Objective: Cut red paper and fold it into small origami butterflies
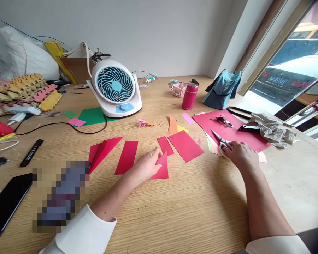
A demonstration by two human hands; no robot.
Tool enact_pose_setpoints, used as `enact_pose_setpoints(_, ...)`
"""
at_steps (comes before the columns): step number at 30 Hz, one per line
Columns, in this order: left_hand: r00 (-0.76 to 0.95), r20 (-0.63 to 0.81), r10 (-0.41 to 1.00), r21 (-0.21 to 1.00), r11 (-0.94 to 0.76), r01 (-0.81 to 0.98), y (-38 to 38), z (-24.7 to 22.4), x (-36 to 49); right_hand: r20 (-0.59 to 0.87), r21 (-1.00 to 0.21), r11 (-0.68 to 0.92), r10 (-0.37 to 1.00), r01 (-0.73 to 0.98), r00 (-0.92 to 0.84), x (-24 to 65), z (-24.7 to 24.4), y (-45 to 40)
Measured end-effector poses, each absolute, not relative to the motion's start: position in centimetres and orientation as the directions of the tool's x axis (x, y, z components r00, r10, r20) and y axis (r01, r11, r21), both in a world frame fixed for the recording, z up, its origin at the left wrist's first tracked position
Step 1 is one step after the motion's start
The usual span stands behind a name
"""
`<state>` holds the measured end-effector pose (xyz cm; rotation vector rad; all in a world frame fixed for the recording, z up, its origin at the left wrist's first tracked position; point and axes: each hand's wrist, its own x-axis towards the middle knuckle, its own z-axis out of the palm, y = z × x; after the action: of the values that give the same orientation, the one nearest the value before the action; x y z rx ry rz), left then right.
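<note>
My left hand point(148, 164) has its fingers curled at a small red paper piece point(163, 171), pinching its edge. My right hand point(242, 155) is closed on the white handles of a pair of scissors point(223, 145), whose blades point away to the left. The scissors rest at the edge of a large red sheet point(206, 123) with paler papers under it. Between my hands lie a red rectangle point(186, 146) and a narrow red strip point(165, 145). Left of them are another red strip point(127, 157) and a folded red sheet point(106, 151).
A white fan point(115, 86) stands at the back on green paper point(91, 116). Toward the right are a pink bottle point(190, 97), a blue bag point(222, 90), keys point(224, 120) and a crumpled cloth point(271, 128). A black marker point(31, 152) and a phone point(9, 206) lie left.
</note>
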<state>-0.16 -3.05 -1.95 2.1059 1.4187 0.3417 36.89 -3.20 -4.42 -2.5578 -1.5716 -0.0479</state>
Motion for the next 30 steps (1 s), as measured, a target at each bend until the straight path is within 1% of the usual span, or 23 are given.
enact_pose_setpoints(3,0.416,-0.111,0.902,0.547,-0.295,0.784,-3.3,-1.4,-0.3,0.140,-0.145,-0.437,0.879,0.888,0.456,36.9,-4.2,-3.3)
enact_pose_setpoints(5,0.426,-0.101,0.899,0.494,-0.327,0.806,-3.5,-1.3,-0.1,0.183,-0.168,-0.425,0.873,0.890,0.452,36.4,-3.8,-3.4)
enact_pose_setpoints(8,0.459,-0.067,0.886,0.415,-0.394,0.820,-4.0,-1.2,0.5,0.264,-0.208,-0.347,0.880,0.915,0.394,34.5,-3.2,-3.5)
enact_pose_setpoints(10,0.482,-0.044,0.875,0.390,-0.429,0.815,-4.3,-0.5,0.6,0.352,-0.278,-0.200,0.889,0.940,0.293,32.5,-3.1,-3.6)
enact_pose_setpoints(12,0.467,-0.012,0.884,0.350,-0.434,0.830,-4.0,0.7,-0.1,0.402,-0.339,0.004,0.905,0.941,0.141,30.3,-3.3,-3.8)
enact_pose_setpoints(14,0.361,0.079,0.929,0.276,-0.368,0.888,-3.3,2.4,-1.8,0.430,-0.378,0.146,0.902,0.914,0.033,28.6,-3.7,-4.1)
enact_pose_setpoints(16,0.210,0.216,0.953,0.170,-0.249,0.954,-2.1,3.8,-4.2,0.443,-0.411,0.223,0.896,0.884,-0.020,27.6,-4.1,-4.3)
enact_pose_setpoints(17,0.119,0.254,0.960,0.122,-0.154,0.981,-1.4,4.3,-5.5,0.450,-0.425,0.246,0.893,0.871,-0.033,27.3,-4.3,-4.3)
enact_pose_setpoints(18,0.031,0.253,0.967,0.083,-0.054,0.995,-0.7,4.5,-6.7,0.456,-0.435,0.263,0.889,0.861,-0.041,27.2,-4.4,-4.3)
enact_pose_setpoints(19,-0.060,0.213,0.975,0.059,0.048,0.997,0.0,4.4,-7.9,0.461,-0.443,0.274,0.886,0.854,-0.045,27.1,-4.5,-4.3)
enact_pose_setpoints(21,-0.246,0.053,0.968,0.030,0.244,0.969,1.3,3.6,-9.8,0.464,-0.450,0.286,0.884,0.846,-0.052,27.2,-4.5,-4.3)
enact_pose_setpoints(22,-0.298,-0.022,0.954,0.019,0.298,0.954,1.9,3.0,-10.4,0.462,-0.451,0.285,0.886,0.846,-0.052,27.2,-4.4,-4.3)
enact_pose_setpoints(25,-0.339,-0.072,0.938,0.020,0.341,0.940,3.2,1.4,-11.6,0.450,-0.448,0.275,0.892,0.850,-0.051,27.3,-4.3,-4.3)
enact_pose_setpoints(27,-0.365,-0.055,0.929,0.029,0.367,0.930,3.5,1.0,-12.0,0.443,-0.448,0.274,0.895,0.851,-0.055,27.3,-4.3,-4.3)
enact_pose_setpoints(30,-0.399,0.006,0.917,0.055,0.398,0.916,3.6,1.4,-12.4,0.442,-0.449,0.281,0.895,0.848,-0.063,27.2,-4.4,-4.3)
